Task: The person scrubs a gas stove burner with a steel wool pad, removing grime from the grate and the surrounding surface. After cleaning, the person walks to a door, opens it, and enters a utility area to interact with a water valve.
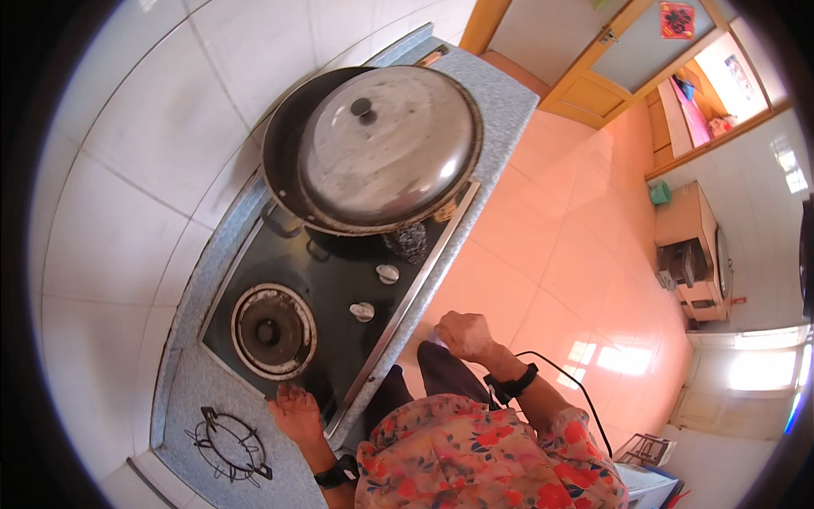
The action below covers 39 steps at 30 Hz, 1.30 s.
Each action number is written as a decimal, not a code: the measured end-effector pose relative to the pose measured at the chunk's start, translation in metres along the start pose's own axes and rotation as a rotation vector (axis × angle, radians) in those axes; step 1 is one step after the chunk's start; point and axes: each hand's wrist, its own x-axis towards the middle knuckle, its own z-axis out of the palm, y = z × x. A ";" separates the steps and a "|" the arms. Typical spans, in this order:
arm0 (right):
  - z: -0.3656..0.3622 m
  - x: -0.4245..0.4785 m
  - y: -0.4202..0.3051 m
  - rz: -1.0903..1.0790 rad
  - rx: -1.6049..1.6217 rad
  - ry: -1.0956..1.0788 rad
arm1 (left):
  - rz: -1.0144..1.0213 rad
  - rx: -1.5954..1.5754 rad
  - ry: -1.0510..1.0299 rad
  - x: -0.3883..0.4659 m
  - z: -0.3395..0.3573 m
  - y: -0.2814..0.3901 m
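Observation:
My left hand (295,410) is over the near left corner of the black gas hob (331,280), palm partly up, fingers loosely bent and apart, with nothing seen in it. My right hand (464,334) is curled beside the counter's front edge, over the floor; a small pale patch shows at its fingers, and I cannot tell if it is held. A bare burner (268,331) lies beyond my left hand. A large dark wok (286,137) with a domed metal lid (394,146) covers the hob's far part. Two control knobs (387,274) face the front edge.
A metal pan support (232,445) lies on the speckled counter (191,382), left of the hob. A dark metal scouring pad (407,242) sits beside the wok. Tiled wall (108,210) borders the counter. Across the tiled floor stand a cabinet (687,216) and an open wooden door (598,89).

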 end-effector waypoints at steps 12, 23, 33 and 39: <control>-0.091 -0.154 0.149 0.535 -0.290 0.223 | -0.345 0.206 0.049 0.025 0.121 -0.151; -0.163 -0.352 0.237 1.108 -0.201 0.553 | -0.647 0.222 -0.292 0.085 0.214 -0.364; -0.170 -0.471 0.318 1.569 -0.469 0.670 | -0.706 0.199 -0.144 0.190 0.202 -0.470; -0.198 -0.469 0.331 1.668 -0.544 0.452 | -0.720 0.095 -0.104 0.262 0.204 -0.533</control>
